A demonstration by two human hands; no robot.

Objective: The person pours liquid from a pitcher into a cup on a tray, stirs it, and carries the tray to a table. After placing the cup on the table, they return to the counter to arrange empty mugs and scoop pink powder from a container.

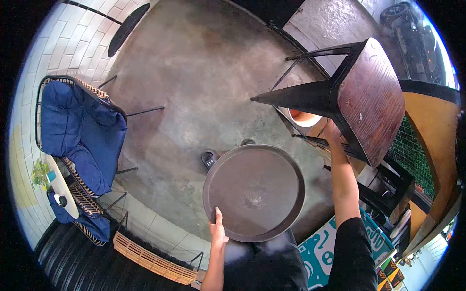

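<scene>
A round dark brown tray is held in front of my body by my left hand, the thumb over its rim and the other fingers hidden underneath. My right arm stretches forward beside a stool with a dark wooden seat and black metal legs. Partly behind that stool, my right hand is right at a white cup with a reddish-brown inside. The stool covers part of the cup, and my right fingers are hidden, so I cannot tell their grip.
Blue cushioned chairs line the left wall beside a small table with a plant. A low slatted wooden bench is at lower left. A teal-and-white patterned panel stands at lower right. Concrete floor lies between.
</scene>
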